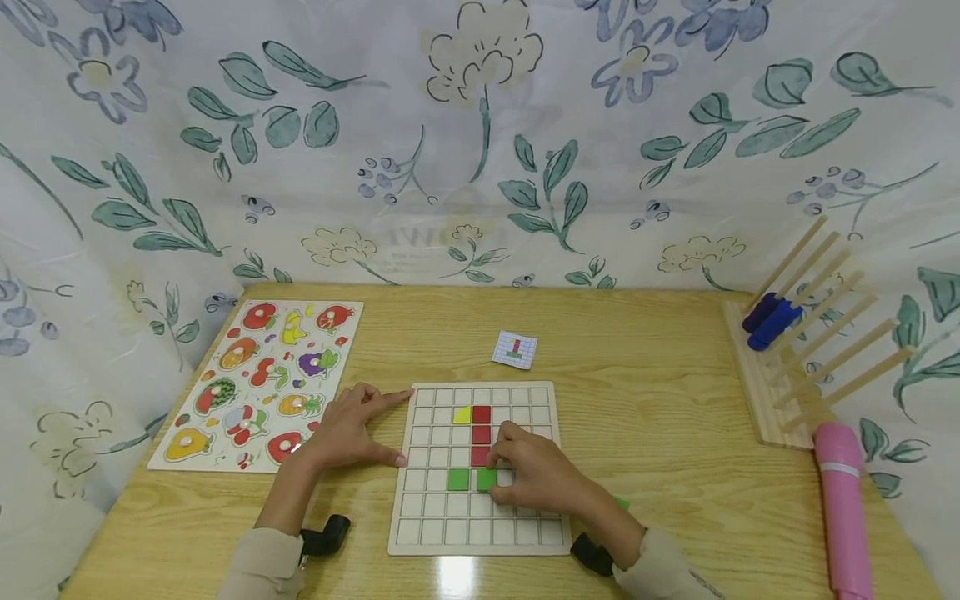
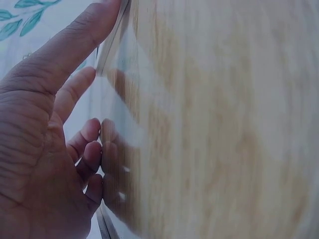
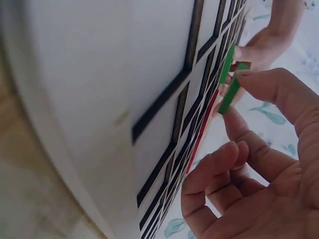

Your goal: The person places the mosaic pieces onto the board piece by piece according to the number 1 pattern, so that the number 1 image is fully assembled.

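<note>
A white grid board [image 1: 427, 529] lies on the table in the head view. My right hand [image 1: 536, 471] pinches a green square tile [image 3: 232, 94] between thumb and index finger, tilted just over the board. Left of that tile, another green tile [image 1: 457, 479] sits in a cell. Three red tiles [image 1: 481, 434] form a column above, with a yellow rounded piece [image 1: 462, 414] beside the top one. My left hand [image 1: 341, 433] has its thumb and index finger spread along the board's left edge; the left wrist view shows its other fingers curled loosely against the tabletop.
A small pattern card [image 1: 515, 349] lies behind the board. To the left is a fruit puzzle board [image 1: 255, 392]. A wooden peg rack [image 1: 765, 408] and a pink roll [image 1: 843, 508] stand at right. Some green [image 1: 622, 503] shows beside my right wrist.
</note>
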Motion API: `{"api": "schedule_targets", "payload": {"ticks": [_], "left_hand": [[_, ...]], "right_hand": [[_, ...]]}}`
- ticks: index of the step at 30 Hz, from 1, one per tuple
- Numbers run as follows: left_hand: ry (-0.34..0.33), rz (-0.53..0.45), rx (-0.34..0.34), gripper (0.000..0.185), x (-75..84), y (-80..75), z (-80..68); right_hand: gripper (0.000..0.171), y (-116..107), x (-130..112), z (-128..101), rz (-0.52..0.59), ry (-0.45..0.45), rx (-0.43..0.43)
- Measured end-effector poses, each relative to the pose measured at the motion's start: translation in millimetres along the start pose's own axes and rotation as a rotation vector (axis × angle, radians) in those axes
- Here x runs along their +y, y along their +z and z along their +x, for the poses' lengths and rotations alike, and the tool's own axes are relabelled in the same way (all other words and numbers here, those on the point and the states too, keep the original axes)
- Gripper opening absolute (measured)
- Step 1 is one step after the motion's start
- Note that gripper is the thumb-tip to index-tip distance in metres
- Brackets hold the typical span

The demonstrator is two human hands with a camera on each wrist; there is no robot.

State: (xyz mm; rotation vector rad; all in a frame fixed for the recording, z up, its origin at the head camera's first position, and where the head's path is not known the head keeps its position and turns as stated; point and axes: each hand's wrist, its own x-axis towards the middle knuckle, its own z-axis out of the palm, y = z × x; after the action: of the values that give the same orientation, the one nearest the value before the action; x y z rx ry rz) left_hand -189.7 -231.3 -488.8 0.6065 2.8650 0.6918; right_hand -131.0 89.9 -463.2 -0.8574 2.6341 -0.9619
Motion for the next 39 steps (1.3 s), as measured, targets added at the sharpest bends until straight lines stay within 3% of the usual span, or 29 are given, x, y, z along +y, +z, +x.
{"api": "schedule_targets", "payload": {"ticks": [23, 29, 39], "left_hand": [[0.024, 0.006, 0.019, 0.098, 0.0, 0.3, -0.4], [0.023, 0.010, 0.019, 0.098, -0.9, 2.3, 0.5], [0.016, 0.013, 0.006, 0.098, -0.7, 1.4, -0.3]], "right_hand": [[0.027, 7, -2, 3, -0.099, -0.004, 0.041], [0.032, 0, 3, -6, 0.006, 0.024, 0.076], [0.044, -14, 29, -24, 0.234, 0.038, 0.011]]}}
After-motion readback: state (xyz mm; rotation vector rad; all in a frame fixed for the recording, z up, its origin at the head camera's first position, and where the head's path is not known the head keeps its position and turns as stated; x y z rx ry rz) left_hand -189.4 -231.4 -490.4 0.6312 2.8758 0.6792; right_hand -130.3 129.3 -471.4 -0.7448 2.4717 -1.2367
